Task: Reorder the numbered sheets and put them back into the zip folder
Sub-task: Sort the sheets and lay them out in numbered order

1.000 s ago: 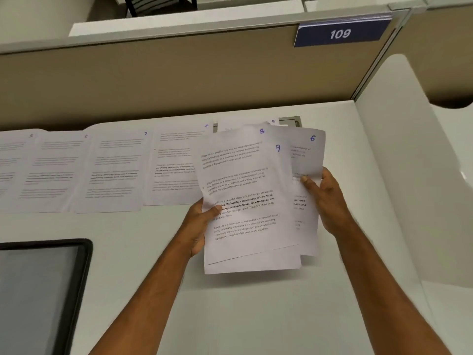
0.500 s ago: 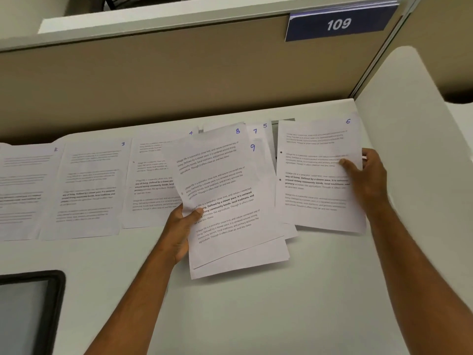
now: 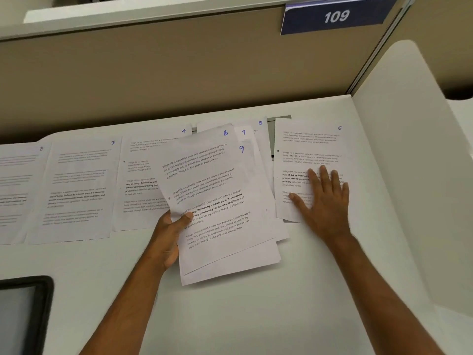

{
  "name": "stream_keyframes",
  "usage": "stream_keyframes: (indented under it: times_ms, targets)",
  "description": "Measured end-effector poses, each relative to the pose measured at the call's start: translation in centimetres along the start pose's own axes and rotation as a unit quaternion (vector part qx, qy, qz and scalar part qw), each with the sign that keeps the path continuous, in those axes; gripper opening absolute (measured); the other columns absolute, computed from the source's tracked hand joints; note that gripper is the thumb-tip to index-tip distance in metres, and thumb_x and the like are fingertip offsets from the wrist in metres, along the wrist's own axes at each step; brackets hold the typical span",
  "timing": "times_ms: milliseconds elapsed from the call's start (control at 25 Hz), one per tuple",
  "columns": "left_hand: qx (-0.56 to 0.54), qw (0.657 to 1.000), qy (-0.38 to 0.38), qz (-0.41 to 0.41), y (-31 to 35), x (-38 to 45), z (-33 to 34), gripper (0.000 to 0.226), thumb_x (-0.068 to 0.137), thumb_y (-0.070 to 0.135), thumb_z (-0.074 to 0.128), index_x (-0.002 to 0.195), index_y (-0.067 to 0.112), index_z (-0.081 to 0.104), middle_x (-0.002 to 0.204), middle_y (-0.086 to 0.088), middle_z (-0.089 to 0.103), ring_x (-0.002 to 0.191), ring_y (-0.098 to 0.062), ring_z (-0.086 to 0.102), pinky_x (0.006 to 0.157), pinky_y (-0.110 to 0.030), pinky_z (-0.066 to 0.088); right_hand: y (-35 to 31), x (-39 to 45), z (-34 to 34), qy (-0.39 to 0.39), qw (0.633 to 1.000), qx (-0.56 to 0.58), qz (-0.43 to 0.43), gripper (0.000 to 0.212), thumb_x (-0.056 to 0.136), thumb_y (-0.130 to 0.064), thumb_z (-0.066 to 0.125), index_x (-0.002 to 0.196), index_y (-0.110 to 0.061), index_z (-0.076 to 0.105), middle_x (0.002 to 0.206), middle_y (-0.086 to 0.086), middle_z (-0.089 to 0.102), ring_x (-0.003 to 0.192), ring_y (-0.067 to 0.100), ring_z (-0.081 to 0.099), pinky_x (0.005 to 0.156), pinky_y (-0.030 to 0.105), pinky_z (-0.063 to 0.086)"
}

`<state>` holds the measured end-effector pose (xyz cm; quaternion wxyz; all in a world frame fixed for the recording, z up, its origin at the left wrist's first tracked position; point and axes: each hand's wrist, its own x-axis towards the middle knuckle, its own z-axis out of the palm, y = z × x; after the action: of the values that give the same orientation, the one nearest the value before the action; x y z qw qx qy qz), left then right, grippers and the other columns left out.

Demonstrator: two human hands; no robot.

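Grip, head view: left hand [image 3: 167, 234] pinches a fanned stack of sheets [image 3: 225, 226] at its left edge, thumb on the printed face and the other fingers curled beneath. Right hand [image 3: 323, 198] lies flat with fingers straight and spread, palm down, pressing sheet 6 [image 3: 311, 147] onto the white bench [image 3: 256, 316]; it grasps nothing.

Held stack: three handwritten numbers are legible at the upper right corners, namely 8 on the top sheet [image 3: 204, 175], 9 [image 3: 242, 149] on the sheet beneath, and 7 [image 3: 243, 132] behind those. The exact count of sheets in the stack cannot be told. The stack is tilted, its lower edge over the bench.

Sheets laid on the bench along the partition [image 3: 179, 78], left to right: sheet 2 [image 3: 18, 190], sheet 3 [image 3: 79, 190], sheet 4 [image 3: 139, 180], sheet 5 [image 3: 259, 126] and sheet 6, five numbered sheets in view. Sheets 4 and 5 are partly covered by the held stack; sheet 6 lies just right of it.

Other items: one dark-rimmed flat object [image 3: 23, 313] at the lower left corner, possibly the zip folder, though this cannot be told; one blue plate marked 109 [image 3: 335, 16] on the partition; one white side panel [image 3: 409, 175] at right.
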<state>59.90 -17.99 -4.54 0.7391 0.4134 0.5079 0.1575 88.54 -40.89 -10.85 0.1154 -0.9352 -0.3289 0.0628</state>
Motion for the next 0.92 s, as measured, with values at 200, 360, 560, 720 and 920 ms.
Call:
stream_keyframes:
  times_ms: [200, 360, 560, 720, 920]
  targets:
    - [-0.01, 1.0, 0.003, 0.005, 0.4, -0.3, -0.3, 0.029, 0.099, 0.001, 0.058, 0.122, 0.017, 0.065, 0.117, -0.006, 0.076, 0.107, -0.022, 0.073, 0.084, -0.033, 0.062, 2.4, 2.9, -0.9, -0.036, 0.999, 0.0, -0.033, 0.089, 0.093, -0.08, 0.034, 0.165, -0.028, 0.026, 0.175, 0.003, 0.016, 0.162, 0.03, 0.007, 0.129, 0.057, 0.006]
    - [-0.016, 1.0, 0.0, 0.0, 0.3, -0.5, -0.2, 0.028, 0.099, 0.0, 0.058, 0.121, 0.015, 0.066, 0.116, -0.006, 0.076, 0.105, -0.022, 0.074, 0.08, -0.033, 0.062, 3.0, 3.9, -1.0, -0.036, 0.998, 0.003, -0.059, 0.088, 0.093, -0.079, 0.037, 0.165, -0.03, 0.027, 0.175, 0.002, 0.016, 0.162, 0.028, 0.007, 0.129, 0.054, 0.004]
    - [-0.02, 1.0, -0.018, -0.01, 0.3, -1.7, -0.1, 0.028, 0.099, 0.001, 0.058, 0.124, 0.011, 0.065, 0.119, -0.009, 0.075, 0.108, -0.025, 0.073, 0.08, -0.034, 0.062, 0.8, 2.4, -2.4, 0.079, 0.99, 0.076, -0.085, 0.061, 0.101, -0.054, 0.052, 0.148, -0.014, 0.053, 0.161, 0.012, 0.044, 0.151, 0.033, 0.037, 0.127, 0.051, 0.019]
    - [-0.027, 0.998, -0.048, -0.017, 0.5, -4.4, -0.6, 0.029, 0.099, 0.001, 0.057, 0.124, 0.011, 0.066, 0.119, -0.01, 0.075, 0.108, -0.025, 0.073, 0.078, -0.035, 0.062, -5.1, -2.8, -5.5, 0.074, 0.922, 0.379, -0.003, 0.026, 0.107, -0.03, 0.058, 0.132, -0.021, 0.062, 0.128, 0.001, 0.067, 0.115, 0.024, 0.066, 0.102, 0.04, 0.055]
    - [-0.037, 0.996, -0.068, -0.034, -1.1, -10.0, -2.7, 0.029, 0.098, 0.001, 0.057, 0.122, 0.012, 0.067, 0.121, -0.012, 0.074, 0.107, -0.028, 0.073, 0.078, -0.038, 0.063, -10.3, -10.1, -9.3, -0.144, 0.83, 0.526, 0.12, 0.026, 0.108, -0.043, 0.054, 0.134, -0.039, 0.056, 0.124, -0.012, 0.067, 0.116, 0.015, 0.064, 0.097, 0.034, 0.053]
